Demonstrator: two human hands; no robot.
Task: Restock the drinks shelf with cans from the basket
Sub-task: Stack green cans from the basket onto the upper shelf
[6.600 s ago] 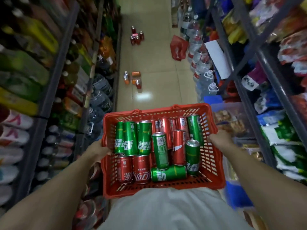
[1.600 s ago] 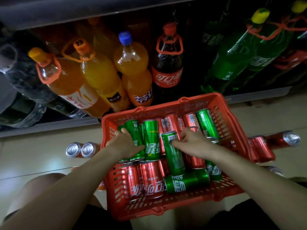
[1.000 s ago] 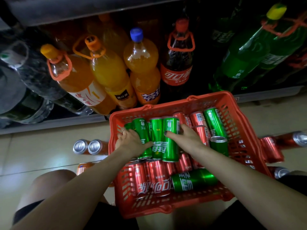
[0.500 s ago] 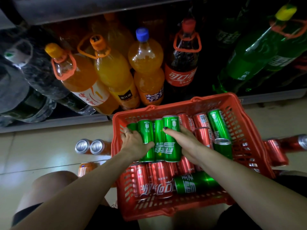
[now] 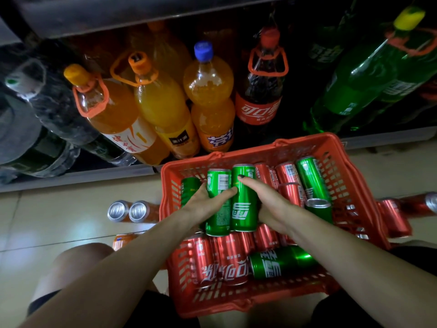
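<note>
A red plastic basket [image 5: 350,185] stands on the floor in front of the bottom drinks shelf [image 5: 78,176]. It holds several green and red cans. My left hand [image 5: 208,202] grips a green can [image 5: 218,185] from its left side, thumb across it. My right hand [image 5: 262,197] grips the neighbouring green can [image 5: 243,209] from the right, a finger reaching over its top. The two cans are pressed side by side. Red cans [image 5: 227,259] lie at the basket's near end, with another green can [image 5: 279,263] on its side.
Large orange soda bottles [image 5: 163,107], a cola bottle [image 5: 260,91] and green bottles [image 5: 369,79] fill the shelf. Two cans [image 5: 128,210] lie on the tiled floor left of the basket, an orange can [image 5: 123,240] nearer me, red cans [image 5: 397,216] to the right.
Both hands closed in on the green cans and pressed two together; they now sit slightly raised and turned, with a barcode showing on the left one. Earlier I carried the basket down the aisle.
</note>
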